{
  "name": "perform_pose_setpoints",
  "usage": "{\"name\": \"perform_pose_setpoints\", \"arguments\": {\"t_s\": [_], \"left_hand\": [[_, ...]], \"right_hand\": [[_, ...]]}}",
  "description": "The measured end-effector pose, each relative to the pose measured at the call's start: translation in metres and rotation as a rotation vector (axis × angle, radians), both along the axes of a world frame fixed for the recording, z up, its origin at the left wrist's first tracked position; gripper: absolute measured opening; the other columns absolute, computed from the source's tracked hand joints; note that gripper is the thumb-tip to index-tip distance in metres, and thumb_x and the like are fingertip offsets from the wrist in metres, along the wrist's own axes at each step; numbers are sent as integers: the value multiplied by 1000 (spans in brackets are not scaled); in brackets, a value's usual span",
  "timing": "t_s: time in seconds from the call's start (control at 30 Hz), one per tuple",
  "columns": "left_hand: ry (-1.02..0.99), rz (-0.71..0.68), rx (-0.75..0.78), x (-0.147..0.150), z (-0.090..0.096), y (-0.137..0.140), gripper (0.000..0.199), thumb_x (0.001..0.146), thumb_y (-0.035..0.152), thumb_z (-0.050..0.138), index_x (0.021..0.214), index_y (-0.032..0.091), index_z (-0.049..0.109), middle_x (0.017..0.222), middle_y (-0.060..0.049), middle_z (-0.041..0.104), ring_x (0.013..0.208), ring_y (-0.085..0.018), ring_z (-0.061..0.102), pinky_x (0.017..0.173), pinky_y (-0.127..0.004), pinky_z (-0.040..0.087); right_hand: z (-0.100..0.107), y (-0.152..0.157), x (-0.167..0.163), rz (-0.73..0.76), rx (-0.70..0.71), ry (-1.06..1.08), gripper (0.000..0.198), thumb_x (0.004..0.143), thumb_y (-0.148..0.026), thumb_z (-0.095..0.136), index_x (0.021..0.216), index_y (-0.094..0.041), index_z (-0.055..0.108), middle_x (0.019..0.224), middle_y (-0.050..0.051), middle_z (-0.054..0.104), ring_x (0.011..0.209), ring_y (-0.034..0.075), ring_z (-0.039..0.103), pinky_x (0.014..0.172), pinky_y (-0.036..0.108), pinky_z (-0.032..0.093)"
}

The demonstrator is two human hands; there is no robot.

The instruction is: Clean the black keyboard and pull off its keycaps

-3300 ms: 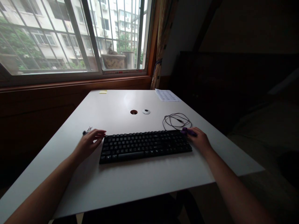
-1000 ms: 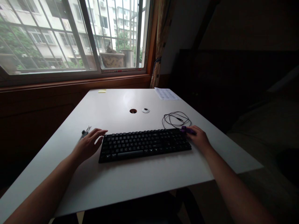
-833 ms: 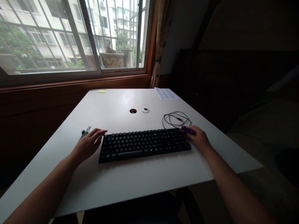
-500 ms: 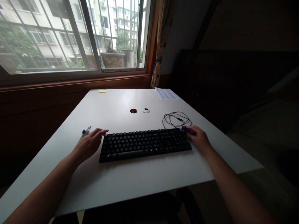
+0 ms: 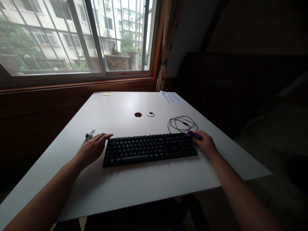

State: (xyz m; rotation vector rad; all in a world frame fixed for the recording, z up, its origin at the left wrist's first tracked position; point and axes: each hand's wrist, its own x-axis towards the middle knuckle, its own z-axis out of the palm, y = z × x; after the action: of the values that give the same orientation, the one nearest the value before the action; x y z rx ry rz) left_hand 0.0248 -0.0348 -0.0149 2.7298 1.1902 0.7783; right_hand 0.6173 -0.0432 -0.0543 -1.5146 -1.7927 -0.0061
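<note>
A black keyboard (image 5: 149, 149) lies on the white table, its long side toward me. Beside its left end is my left hand (image 5: 92, 148), fingers stretched out, the fingertips at the keyboard's upper left corner. My right hand (image 5: 205, 142) is closed around a small purple thing (image 5: 194, 135), perhaps a cloth, at the upper right of the keyboard over the number keys. Most of the purple thing's shape is hidden by the fingers. The keyboard's thin black cable (image 5: 181, 123) lies in loose coils behind its right end.
Left of my left hand lies a small black-and-silver metal object (image 5: 88, 136), partly covered. Farther back are a round cable hole (image 5: 138, 114), its white cover (image 5: 150, 114), a yellow note (image 5: 106, 93) and printed sheets (image 5: 172, 97). A barred window (image 5: 77, 38) stands behind the table (image 5: 134, 192).
</note>
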Motion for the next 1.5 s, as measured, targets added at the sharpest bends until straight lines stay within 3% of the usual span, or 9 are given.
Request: {"name": "perform_pose_setpoints", "arguments": {"t_s": [0.4, 0.87, 1.5], "left_hand": [[55, 18, 53, -2, -5, 3, 41, 95, 11, 38, 134, 22, 47, 114, -10, 66, 105, -26, 60, 90, -43, 51], [-20, 43, 112, -4, -3, 3, 35, 96, 13, 42, 129, 22, 51, 109, -8, 68, 104, -26, 60, 97, -46, 46], [-56, 76, 53, -7, -10, 7, 35, 96, 19, 44, 130, 21, 52, 111, -8, 71, 102, -26, 63, 90, -43, 51]], "right_hand": [[1, 0, -1, -13, -16, 19, 23, 80, -30, 62, 98, -19, 70, 90, 7, 67, 88, 24, 62, 80, 36, 49], [1, -1, -1, 0, 5, 4, 21, 82, -29, 61, 98, -19, 70, 91, 7, 66, 88, 24, 63, 80, 35, 49], [0, 0, 0, -7, 1, 2, 22, 81, -29, 61, 99, -20, 70, 93, 7, 67, 88, 24, 63, 80, 35, 48]]}}
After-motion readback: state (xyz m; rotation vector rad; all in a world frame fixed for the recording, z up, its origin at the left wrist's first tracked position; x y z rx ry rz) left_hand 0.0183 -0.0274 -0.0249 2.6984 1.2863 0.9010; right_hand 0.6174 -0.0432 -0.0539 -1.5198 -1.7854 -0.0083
